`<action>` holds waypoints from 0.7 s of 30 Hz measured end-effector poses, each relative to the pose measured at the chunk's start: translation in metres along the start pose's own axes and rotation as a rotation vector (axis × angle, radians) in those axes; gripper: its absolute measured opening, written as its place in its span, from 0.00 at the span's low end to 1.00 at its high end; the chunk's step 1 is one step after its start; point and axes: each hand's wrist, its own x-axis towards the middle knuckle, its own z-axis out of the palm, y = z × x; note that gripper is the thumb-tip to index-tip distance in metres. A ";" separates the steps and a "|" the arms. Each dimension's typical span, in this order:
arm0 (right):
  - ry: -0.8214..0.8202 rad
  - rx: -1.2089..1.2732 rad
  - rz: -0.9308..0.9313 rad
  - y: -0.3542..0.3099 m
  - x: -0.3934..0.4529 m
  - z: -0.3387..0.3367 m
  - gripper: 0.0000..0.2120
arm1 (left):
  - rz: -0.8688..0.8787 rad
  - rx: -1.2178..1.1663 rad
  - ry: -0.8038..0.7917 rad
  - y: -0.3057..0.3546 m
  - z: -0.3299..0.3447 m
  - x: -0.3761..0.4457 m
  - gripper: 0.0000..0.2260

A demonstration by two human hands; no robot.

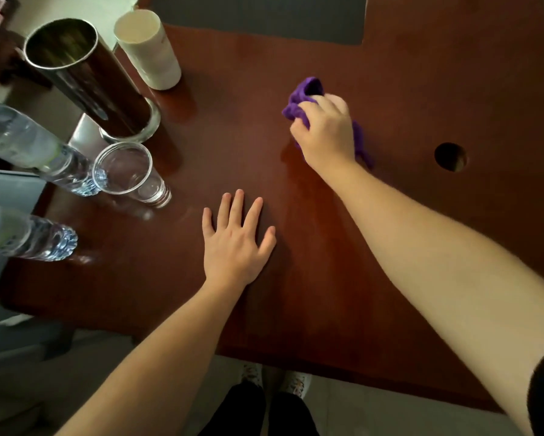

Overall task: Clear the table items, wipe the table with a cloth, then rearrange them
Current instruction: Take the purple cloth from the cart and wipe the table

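Seen from above: a glossy reddish-brown wooden table (pixel 296 278), near edge running along 6 o'clock, left edge falling away at 9 o'clock beside the crowded items. Wide bare room across the middle and toward 3 o'clock, broken only by a round cable hole (pixel 450 156) at about 3 o'clock and a dark grey rectangular mat (pixel 258 17) at 12 o'clock. At 1 o'clock from centre, right hand (pixel 325 130) clamped on a bunched purple cloth (pixel 303 96), fingers curled over the soft, crumpled fabric, cloth pressed to the tabletop with folds poking out above the knuckles and a tail trailing just beside the wrist. Near centre, left hand (pixel 237 240) laid flat, palm down, fingers spread apart, gripping nothing. Wet-looking sheen on the wood between the two hands. Gathered at 9 to 11 o'clock, well apart from the cloth: a tall dark metallic cylinder (pixel 88 80) with shiny rim, standing on a clear glass base; just beside it at 11 o'clock a white paper-like cup (pixel 148 48), smooth and tapered; at 9 o'clock a clear plastic cup (pixel 129 174), ribbed near the bottom, touching or nearly touching a clear plastic water bottle (pixel 41 149); lower, at 8 o'clock, a second water bottle (pixel 28 234) with a petal-shaped base close to the left edge. Below the near edge, pale tiled floor and patterned shoes (pixel 277 379) at 6 o'clock.
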 end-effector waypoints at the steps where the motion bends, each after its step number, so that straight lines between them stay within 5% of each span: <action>1: -0.091 -0.063 -0.033 -0.004 0.012 0.017 0.18 | 0.001 0.001 0.013 0.000 0.001 0.000 0.28; 9: -0.349 -0.188 0.061 0.007 0.060 0.074 0.24 | -0.001 0.022 0.027 -0.003 0.003 0.000 0.27; 15: -0.254 -0.272 0.437 0.103 0.056 0.021 0.26 | -0.006 0.020 0.026 -0.005 0.002 0.000 0.27; 21: -0.198 -0.301 0.605 0.144 0.009 -0.018 0.26 | -0.005 0.010 0.010 -0.004 0.003 0.000 0.27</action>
